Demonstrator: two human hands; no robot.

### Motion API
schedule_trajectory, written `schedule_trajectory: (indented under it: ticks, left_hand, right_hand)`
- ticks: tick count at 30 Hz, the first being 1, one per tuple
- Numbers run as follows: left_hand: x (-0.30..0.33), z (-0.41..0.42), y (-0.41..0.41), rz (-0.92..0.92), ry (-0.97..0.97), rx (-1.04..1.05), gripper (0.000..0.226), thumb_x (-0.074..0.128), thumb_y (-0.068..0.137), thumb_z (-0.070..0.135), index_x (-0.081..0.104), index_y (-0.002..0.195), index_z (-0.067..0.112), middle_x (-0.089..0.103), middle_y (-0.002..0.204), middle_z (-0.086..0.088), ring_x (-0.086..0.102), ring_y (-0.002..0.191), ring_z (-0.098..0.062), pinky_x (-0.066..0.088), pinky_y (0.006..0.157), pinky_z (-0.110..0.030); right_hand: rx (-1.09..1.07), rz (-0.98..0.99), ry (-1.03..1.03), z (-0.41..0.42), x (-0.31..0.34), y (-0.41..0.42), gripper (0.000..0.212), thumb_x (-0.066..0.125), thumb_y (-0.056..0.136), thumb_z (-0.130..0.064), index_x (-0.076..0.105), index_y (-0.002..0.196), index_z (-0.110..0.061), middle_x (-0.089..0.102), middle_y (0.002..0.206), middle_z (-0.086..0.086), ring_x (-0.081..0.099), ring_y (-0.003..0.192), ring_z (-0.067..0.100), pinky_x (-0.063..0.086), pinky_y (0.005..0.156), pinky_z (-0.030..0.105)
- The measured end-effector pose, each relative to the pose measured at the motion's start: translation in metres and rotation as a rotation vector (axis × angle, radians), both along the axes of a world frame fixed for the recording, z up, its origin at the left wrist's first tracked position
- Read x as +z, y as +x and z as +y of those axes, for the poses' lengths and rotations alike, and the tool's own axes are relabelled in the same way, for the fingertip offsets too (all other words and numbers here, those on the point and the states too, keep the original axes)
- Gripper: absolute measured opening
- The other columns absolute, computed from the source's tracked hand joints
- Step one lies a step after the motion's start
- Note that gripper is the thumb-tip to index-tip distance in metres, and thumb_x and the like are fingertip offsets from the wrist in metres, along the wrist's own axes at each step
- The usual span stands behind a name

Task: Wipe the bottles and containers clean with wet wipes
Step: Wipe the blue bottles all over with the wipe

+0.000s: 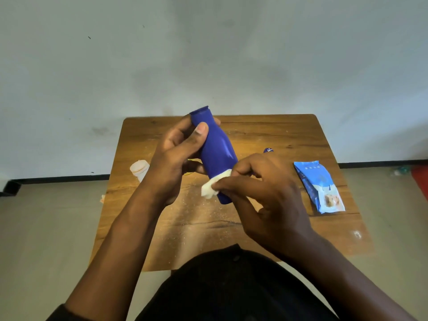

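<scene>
Here, your left hand (176, 156) gripped one blue bottle (215, 154) above the wooden table (278, 135), thumb curled round its neck. Your right hand (266, 193) pinched one white wet wipe (212, 187) against its lower end. One wipes packet (320, 187) lay to the right, one pale container (139, 169) to the left.

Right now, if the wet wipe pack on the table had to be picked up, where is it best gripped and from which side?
Pinch the wet wipe pack across its narrow width near the middle, from above with the right hand. It lies flat on the table beside that hand, long sides exposed, nothing touching it.
</scene>
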State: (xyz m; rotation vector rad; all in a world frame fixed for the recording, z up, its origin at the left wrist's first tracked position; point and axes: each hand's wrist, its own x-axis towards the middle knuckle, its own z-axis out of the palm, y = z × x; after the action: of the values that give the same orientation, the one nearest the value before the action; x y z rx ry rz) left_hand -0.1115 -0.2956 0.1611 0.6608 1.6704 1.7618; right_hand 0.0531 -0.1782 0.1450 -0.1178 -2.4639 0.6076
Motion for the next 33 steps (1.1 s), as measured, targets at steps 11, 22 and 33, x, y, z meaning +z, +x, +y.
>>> schedule_trajectory:
  ticks: [11, 22, 33]
  left_hand:
    - [-0.01, 0.017, 0.0, -0.099, -0.029, -0.054, 0.033, 0.056, 0.102, 0.039, 0.075, 0.114, 0.016, 0.075, 0.1, -0.008, 0.066, 0.09, -0.031, 0.046, 0.076, -0.046]
    - [-0.049, 0.034, -0.024, 0.025, -0.096, 0.151, 0.026, 0.06, 0.106, 0.029, 0.069, 0.127, 0.017, 0.076, 0.115, -0.007, 0.075, 0.101, -0.022, 0.062, 0.071, -0.033]
    - [-0.115, 0.075, -0.05, 0.477, -0.534, 0.012, 0.032, 0.084, 0.084, 0.017, 0.071, 0.112, 0.027, 0.074, 0.11, 0.008, 0.072, 0.092, -0.019, 0.056, 0.08, -0.033]
  right_hand:
    - [-0.051, 0.072, -0.24, 0.021, 0.003, -0.016, 0.023, 0.071, 0.095, -0.016, 0.078, 0.116, -0.022, 0.068, 0.103, 0.0, 0.061, 0.096, 0.015, 0.051, 0.077, 0.033]
    - [0.091, -0.361, -0.383, 0.054, -0.035, 0.036, 0.017, 0.065, 0.095, -0.036, 0.077, 0.107, -0.035, 0.065, 0.097, -0.018, 0.063, 0.093, 0.01, 0.041, 0.073, 0.009]
    - [-0.236, -0.348, -0.978, 0.062, -0.044, 0.037, 0.01, 0.078, 0.092, -0.014, 0.076, 0.097, -0.022, 0.075, 0.087, -0.001, 0.071, 0.078, 0.01, 0.058, 0.069, 0.02]
